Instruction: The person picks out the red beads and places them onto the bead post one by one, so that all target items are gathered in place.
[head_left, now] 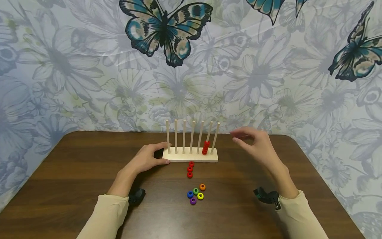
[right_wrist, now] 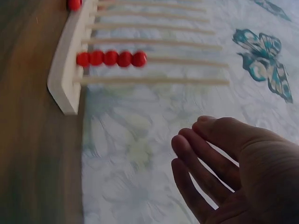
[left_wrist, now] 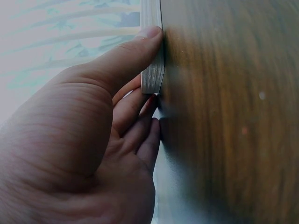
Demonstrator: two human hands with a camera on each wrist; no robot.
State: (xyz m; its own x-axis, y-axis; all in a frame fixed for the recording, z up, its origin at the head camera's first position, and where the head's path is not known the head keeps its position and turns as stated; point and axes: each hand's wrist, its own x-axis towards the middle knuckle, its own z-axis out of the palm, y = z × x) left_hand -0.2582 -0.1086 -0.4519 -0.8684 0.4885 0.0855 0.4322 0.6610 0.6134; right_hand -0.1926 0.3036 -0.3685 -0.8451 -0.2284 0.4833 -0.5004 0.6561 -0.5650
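Note:
A pale wooden peg board [head_left: 179, 159] with several upright pegs stands on the table. My left hand [head_left: 145, 157] grips its left end, thumb along the front edge and fingers behind, as the left wrist view shows. Several red beads [head_left: 205, 148] are stacked on the second peg from the right. To the right of the board my right hand [head_left: 257, 143] hovers in the air, fingers loosely bent, holding nothing. In the right wrist view its fingertips are apart from the pegs [right_wrist: 187, 81]. Three loose red beads [head_left: 189, 169] lie in front of the board.
Nearer on the brown table [head_left: 232, 212] is a cluster of single beads: orange [head_left: 202, 187], green [head_left: 195, 191], blue [head_left: 190, 194], yellow [head_left: 200, 196] and purple [head_left: 193, 201]. Behind the table's far edge hangs a butterfly-and-flower cloth [head_left: 179, 89].

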